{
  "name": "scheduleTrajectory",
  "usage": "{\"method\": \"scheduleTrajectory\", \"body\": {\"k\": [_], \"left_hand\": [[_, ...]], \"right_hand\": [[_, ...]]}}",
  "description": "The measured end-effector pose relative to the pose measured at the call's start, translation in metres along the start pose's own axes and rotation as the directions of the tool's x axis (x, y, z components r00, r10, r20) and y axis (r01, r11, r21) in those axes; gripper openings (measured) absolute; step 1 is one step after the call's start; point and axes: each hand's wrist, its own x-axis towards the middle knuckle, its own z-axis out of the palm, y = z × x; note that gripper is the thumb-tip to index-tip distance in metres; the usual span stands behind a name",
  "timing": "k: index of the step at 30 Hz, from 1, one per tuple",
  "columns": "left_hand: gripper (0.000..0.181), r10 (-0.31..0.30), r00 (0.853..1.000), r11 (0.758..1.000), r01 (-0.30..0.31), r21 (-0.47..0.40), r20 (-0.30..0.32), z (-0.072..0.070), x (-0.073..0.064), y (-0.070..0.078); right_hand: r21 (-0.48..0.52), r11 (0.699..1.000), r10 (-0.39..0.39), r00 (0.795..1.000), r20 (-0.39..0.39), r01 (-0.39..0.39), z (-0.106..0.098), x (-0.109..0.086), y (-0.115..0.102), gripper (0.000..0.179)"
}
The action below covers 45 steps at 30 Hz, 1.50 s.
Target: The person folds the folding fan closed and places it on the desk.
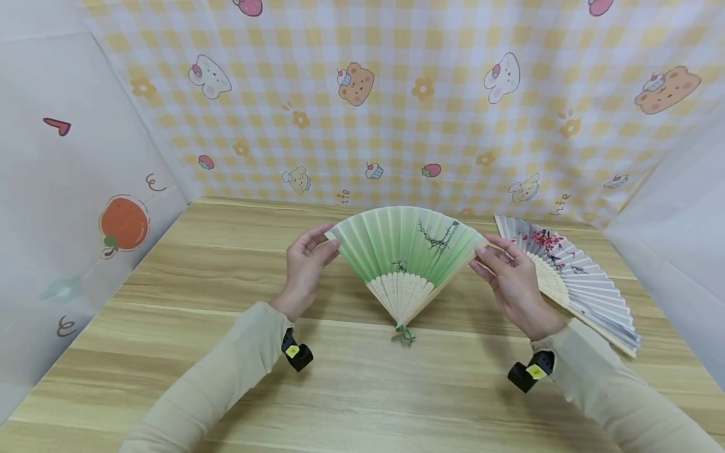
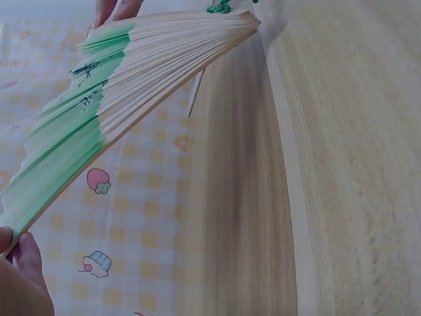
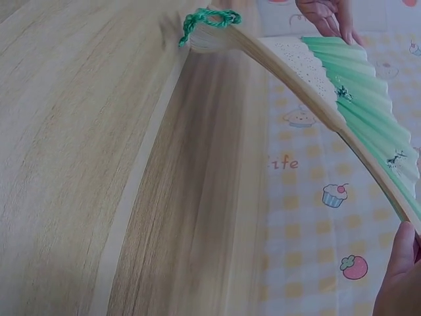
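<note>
A green folding fan (image 1: 391, 245) with a dark branch print is spread wide above the wooden table, its pale ribs meeting at the bottom. From that pivot hangs a green cord (image 1: 405, 333), seen also as a looped green cord (image 3: 210, 20) in the right wrist view. My left hand (image 1: 306, 267) pinches the fan's upper left corner between thumb and fingers. At the opposite corner my right hand (image 1: 512, 283) pinches the other outer rib. In the left wrist view the fan (image 2: 72, 131) shows edge-on, with the left hand (image 2: 23, 280) at its lower end.
A second fan (image 1: 589, 283), grey-white with red blossoms, lies spread on the table (image 1: 226, 264) at the right, partly behind the right hand. A yellow checked cloth (image 1: 396, 126) hangs along the back edge. White cloth (image 1: 73, 189) walls the left side, and another stands at the right.
</note>
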Motion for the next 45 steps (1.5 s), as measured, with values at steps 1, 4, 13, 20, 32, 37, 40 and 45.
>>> {"method": "scheduleTrajectory", "body": {"k": [1,4,13,20,32,37,40,45], "left_hand": [[0.035,-0.002,1.0,1.0,0.002,-0.001,-0.001,0.0,0.0,0.0],[0.034,0.001,1.0,1.0,-0.001,-0.006,0.004,0.002,-0.001,0.0],[0.035,0.001,0.999,0.999,0.001,-0.038,0.049,0.006,-0.002,0.0],[0.034,-0.045,0.996,0.996,0.051,-0.073,0.082,0.011,-0.007,0.004],[0.034,-0.041,0.989,0.994,0.055,-0.094,0.142,0.018,-0.011,0.008],[0.034,-0.044,0.987,0.994,0.06,-0.096,0.155,0.02,-0.012,0.008],[0.032,-0.047,0.986,0.993,0.063,-0.099,0.158,0.022,-0.014,0.008],[0.032,-0.039,0.984,0.993,0.058,-0.104,0.173,0.024,-0.015,0.008]], "right_hand": [[-0.003,1.0,0.001,1.0,-0.001,-0.001,0.001,0.0,0.0,0.031],[-0.007,1.0,-0.005,1.0,0.002,0.005,0.002,0.0,0.0,0.027],[-0.042,0.999,-0.016,1.0,0.02,0.017,0.008,-0.002,-0.001,0.022],[-0.076,0.997,-0.006,1.0,0.025,0.008,0.011,-0.002,-0.001,0.022],[-0.1,0.995,0.012,0.999,0.034,-0.009,0.015,-0.003,-0.003,0.023],[-0.104,0.995,0.01,0.999,0.05,-0.005,0.016,-0.003,-0.004,0.024],[-0.099,0.995,0.01,0.998,0.06,-0.004,0.016,-0.004,-0.004,0.024],[-0.104,0.995,0.007,0.997,0.079,0.002,0.018,-0.005,-0.003,0.023]]}}
